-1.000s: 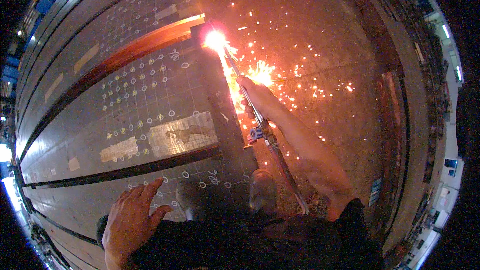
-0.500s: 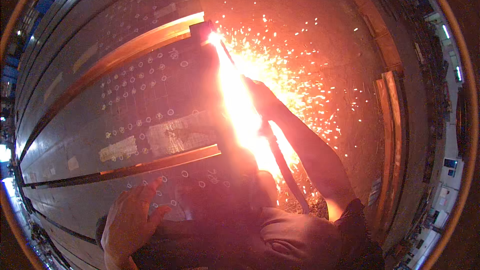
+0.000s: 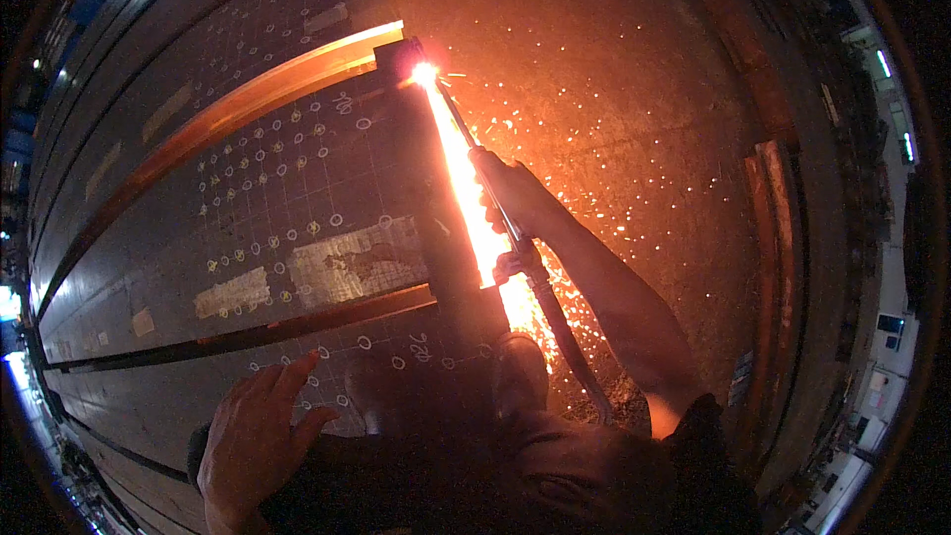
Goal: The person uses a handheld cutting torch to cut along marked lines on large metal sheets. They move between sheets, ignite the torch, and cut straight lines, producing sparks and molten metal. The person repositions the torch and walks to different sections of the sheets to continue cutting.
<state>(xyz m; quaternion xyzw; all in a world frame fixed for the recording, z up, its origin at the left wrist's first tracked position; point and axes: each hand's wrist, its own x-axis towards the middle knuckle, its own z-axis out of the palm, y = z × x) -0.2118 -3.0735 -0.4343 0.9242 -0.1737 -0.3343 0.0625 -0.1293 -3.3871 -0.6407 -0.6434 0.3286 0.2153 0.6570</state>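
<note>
My right hand [image 3: 520, 200] is closed around the handle of a cutting torch [image 3: 462, 123], its arm stretched forward. The torch tip meets the end of a steel beam at a bright glowing spot [image 3: 424, 73]. White-hot glare and sparks [image 3: 515, 307] stream from there back toward me, along the beam ends. A hose [image 3: 575, 349] runs from the torch handle toward my lap. At lower left, my left hand [image 3: 260, 426] is open with its fingers apart, holding nothing. Beneath and beyond it lie grey steel beams [image 3: 381, 178] marked with chalk circles and lines.
Raised flanges, one lit orange [image 3: 297, 79] and one nearer me [image 3: 327, 320], cross the steel on the left. Brown floor [image 3: 634, 69] stretches to the right, with rusty steel bars [image 3: 778, 238] lying farther over. My shoe [image 3: 522, 372] is close to the falling sparks.
The glare and spark spray have shrunk, so the torch and my right hand show more clearly. Both hands and the torch tip stay almost where they were.
</note>
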